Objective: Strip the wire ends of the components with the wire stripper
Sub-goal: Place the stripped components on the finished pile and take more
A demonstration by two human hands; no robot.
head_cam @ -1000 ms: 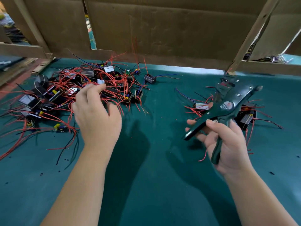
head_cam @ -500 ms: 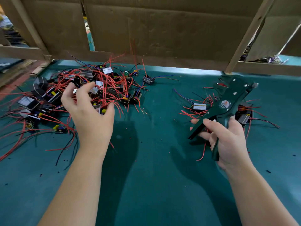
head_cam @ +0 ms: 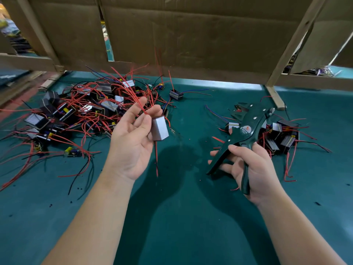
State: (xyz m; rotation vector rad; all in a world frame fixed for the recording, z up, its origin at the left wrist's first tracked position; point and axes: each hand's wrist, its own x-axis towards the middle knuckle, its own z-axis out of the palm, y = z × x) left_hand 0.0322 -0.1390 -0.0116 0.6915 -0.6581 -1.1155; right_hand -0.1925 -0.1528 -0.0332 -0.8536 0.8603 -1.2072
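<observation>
The right hand [head_cam: 254,169] is gripping the dark green metal wire stripper [head_cam: 246,129] by its spread handles. Left of the stripper, the left hand [head_cam: 133,142] is pinching a small silver box-shaped component [head_cam: 159,129], its thin red wire [head_cam: 156,159] dangling straight down.

On the left of the tabletop [head_cam: 181,217] a large pile [head_cam: 80,111] is spread, and on the right a small pile [head_cam: 280,134], both before the cardboard wall [head_cam: 191,35]. Between them a component [head_cam: 159,128] is held up in the left grip [head_cam: 131,142]. The stripper [head_cam: 246,131] is held in the right grip [head_cam: 254,169], before the small pile.
</observation>
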